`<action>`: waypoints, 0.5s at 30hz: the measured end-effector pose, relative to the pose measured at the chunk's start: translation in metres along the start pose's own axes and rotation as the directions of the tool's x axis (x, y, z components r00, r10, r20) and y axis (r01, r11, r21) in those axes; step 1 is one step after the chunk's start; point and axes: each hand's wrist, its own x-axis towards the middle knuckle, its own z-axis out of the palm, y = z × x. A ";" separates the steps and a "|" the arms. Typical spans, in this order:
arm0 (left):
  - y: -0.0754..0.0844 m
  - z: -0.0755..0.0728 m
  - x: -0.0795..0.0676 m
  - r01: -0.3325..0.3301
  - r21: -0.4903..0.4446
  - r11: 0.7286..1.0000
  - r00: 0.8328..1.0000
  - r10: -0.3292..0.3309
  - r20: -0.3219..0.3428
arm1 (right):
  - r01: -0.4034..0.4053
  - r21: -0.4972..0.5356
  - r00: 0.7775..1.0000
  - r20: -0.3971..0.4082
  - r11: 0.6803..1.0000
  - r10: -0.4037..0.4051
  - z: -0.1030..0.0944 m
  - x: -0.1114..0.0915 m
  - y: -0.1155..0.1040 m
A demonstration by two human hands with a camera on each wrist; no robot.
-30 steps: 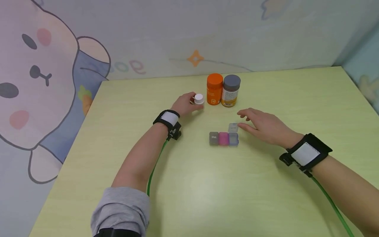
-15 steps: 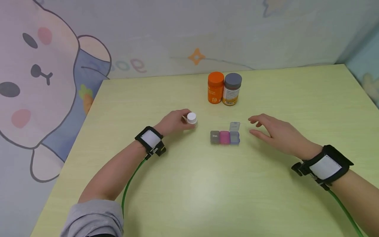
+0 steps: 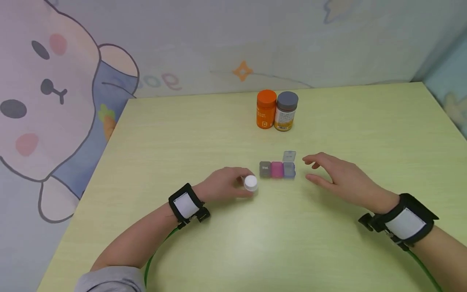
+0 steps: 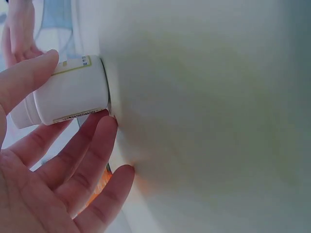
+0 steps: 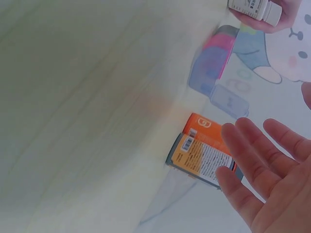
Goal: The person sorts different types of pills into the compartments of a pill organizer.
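My left hand (image 3: 227,183) grips a small white pill bottle (image 3: 250,183) between thumb and fingers, just left of the pill organizer. In the left wrist view the bottle (image 4: 73,92) has a white cap and a printed label, its base close to the table. The pill organizer (image 3: 277,170) has grey, pink and blue compartments; the blue one's clear lid (image 3: 289,156) stands open at the back. To the right of it hovers my right hand (image 3: 339,176), fingers loosely bent and holding nothing. The right wrist view shows its fingers (image 5: 255,162) spread apart.
An orange bottle (image 3: 266,109) and a grey-capped bottle (image 3: 286,111) stand side by side at the back of the pale yellow table (image 3: 219,251). Behind the table rises a wall (image 3: 189,44) with cartoon drawings. Green cables trail from both wrist cameras.
My left hand has brought the white pill bottle from beside the orange bottle toward the front, next to the organizer. My right hand has drawn back from the raised lid, to the right.
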 end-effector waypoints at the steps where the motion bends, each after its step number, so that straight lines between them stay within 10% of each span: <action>1: 0.004 0.003 0.001 -0.012 0.005 1.000 1.000 0.012 0.006 | 0.000 0.006 1.000 0.004 1.000 0.000 0.002 0.000 -0.001; 15: 0.038 0.029 0.031 -0.165 0.065 0.984 0.981 0.157 0.117 | 0.087 0.058 0.996 0.027 0.995 -0.088 0.032 -0.002 -0.032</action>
